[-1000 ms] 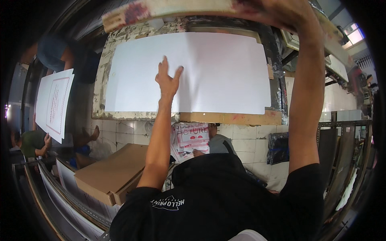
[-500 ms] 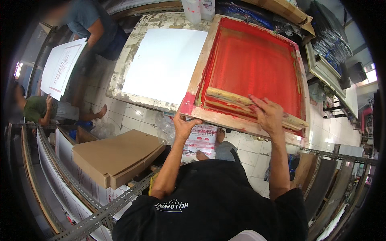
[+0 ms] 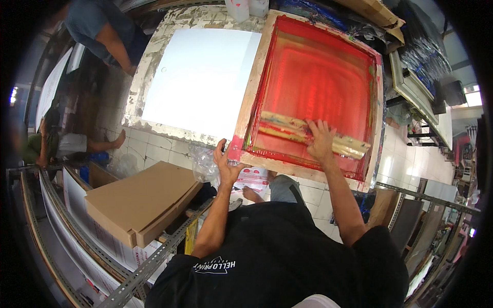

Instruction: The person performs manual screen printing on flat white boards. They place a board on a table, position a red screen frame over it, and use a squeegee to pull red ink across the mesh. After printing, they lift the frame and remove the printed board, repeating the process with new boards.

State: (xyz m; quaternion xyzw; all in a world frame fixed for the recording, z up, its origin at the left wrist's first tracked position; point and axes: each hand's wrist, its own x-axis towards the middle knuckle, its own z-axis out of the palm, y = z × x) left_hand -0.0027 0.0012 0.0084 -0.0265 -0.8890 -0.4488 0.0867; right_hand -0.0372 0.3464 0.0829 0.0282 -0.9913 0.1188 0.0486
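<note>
Gripping the near left corner of a wood-framed screen (image 3: 255, 90), the left hand (image 3: 229, 163) has its thumb along the front edge and its fingers at the left side, with the pink-stained corner pinched between them. The right hand (image 3: 321, 141) is curled over a wooden bar (image 3: 283, 123), fingers on its far side; its thumb cannot be made out clearly. The bar lies crosswise inside the frame, near the front, on mesh (image 3: 328, 77) covered in red ink, brighter in streaks beyond the bar. A white sheet (image 3: 200, 77) rests on the worn, paint-flecked counter (image 3: 137, 95), its right side meeting the frame; whether it runs on underneath cannot be told. Two pale containers (image 3: 238, 9) stand at the far edge. Toward the lower left, brown cardboard (image 3: 144, 197) lies beside a metal rack (image 3: 138, 280), and a clear plastic bag (image 3: 204, 165) shows just left of the left hand. Further left, a co-worker in a blue-grey shirt (image 3: 90, 25) is beyond the counter.
</note>
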